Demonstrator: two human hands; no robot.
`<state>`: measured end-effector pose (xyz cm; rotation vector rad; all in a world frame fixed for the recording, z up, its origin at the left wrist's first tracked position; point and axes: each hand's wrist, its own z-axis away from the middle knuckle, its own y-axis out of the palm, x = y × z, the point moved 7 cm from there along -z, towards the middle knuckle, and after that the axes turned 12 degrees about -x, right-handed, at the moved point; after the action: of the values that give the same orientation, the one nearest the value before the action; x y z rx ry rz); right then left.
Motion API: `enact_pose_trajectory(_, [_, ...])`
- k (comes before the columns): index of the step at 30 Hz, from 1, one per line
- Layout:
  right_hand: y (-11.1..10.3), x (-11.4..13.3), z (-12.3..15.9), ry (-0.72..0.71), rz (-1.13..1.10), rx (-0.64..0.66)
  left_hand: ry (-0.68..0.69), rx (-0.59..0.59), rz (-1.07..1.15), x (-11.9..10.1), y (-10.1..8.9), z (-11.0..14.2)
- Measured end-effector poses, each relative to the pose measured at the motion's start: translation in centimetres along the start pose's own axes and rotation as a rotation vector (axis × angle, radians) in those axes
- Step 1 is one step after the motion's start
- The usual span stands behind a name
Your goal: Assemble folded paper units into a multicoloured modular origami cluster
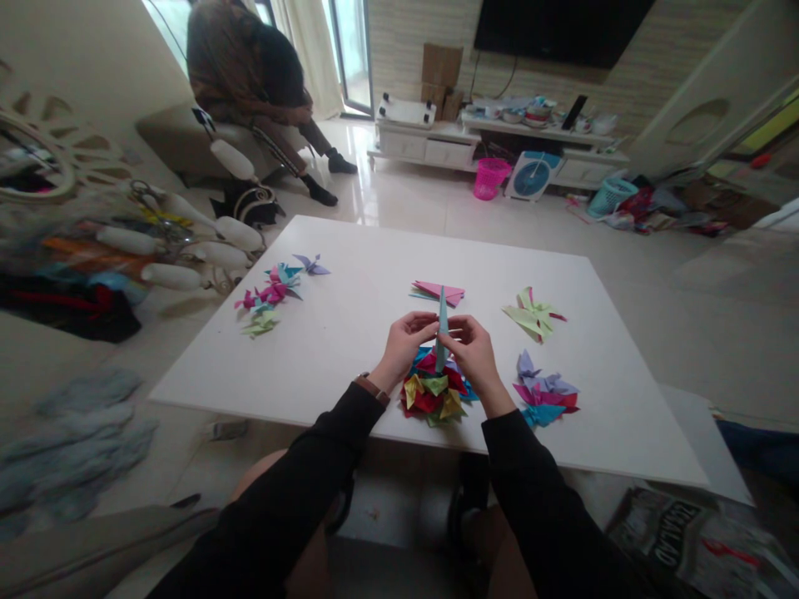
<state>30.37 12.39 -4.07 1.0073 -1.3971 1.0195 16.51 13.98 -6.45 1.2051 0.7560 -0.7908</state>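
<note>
Above the white table, a folded light-blue origami paper (443, 309) stands on edge between my hands, long and narrow. My left hand (409, 337) pinches it from the left, and my right hand (473, 349) grips it from the right. Just below my hands lies a heap of folded paper pieces (434, 398) in red, gold, green and blue. Beyond my fingertips rest flat folded papers (440, 291), pink on top with blue beneath.
Paper cranes (273, 291) lie at the table's left. On the right are green folded papers (535, 316) and a purple, red and blue group (544, 391). The white table (349, 333) has its near edge before my lap. A person (250, 75) sits at the back left.
</note>
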Motion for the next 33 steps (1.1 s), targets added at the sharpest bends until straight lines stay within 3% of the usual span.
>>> enact_pose_trajectory(16, [-1.1,0.2,-0.6,-0.026,-0.034,-0.122,0.024,0.009,-0.043,0.5,0.1,-0.3])
enact_pose_trajectory(33, [-2.1,-0.1,-0.6,-0.013,0.013,-0.233,-0.082,-0.075,-0.058,0.4,-0.3,0.1])
